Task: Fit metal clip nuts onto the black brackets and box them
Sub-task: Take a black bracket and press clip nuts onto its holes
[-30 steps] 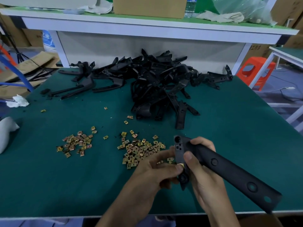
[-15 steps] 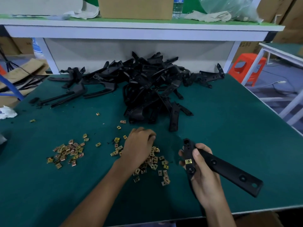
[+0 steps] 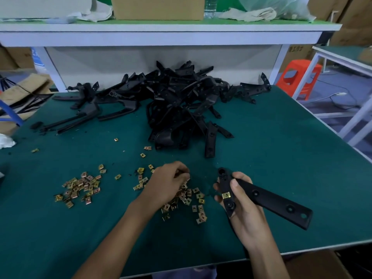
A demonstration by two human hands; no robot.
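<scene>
My right hand [image 3: 244, 210] grips a long black bracket [image 3: 269, 200] just above the green table, its arm pointing right. One brass clip nut [image 3: 226, 195] sits clipped on the bracket's near end beside my thumb. My left hand [image 3: 167, 183] is curled down over the middle pile of clip nuts [image 3: 191, 200], fingertips among them; whether they pinch a nut is hidden. A second pile of clip nuts [image 3: 80, 185] lies to the left. A big heap of black brackets [image 3: 177, 105] fills the back of the table.
The green table [image 3: 281, 150] ends close on the right and at the front. A cardboard box [image 3: 314, 264] shows below the front edge at right. A raised shelf [image 3: 161, 31] with a box and bottle stands behind. An orange stool [image 3: 298, 77] is far right.
My left hand left the bracket and reached out to the middle nut pile, where it stays. The right hand lowered the bracket, which now shows a fitted nut.
</scene>
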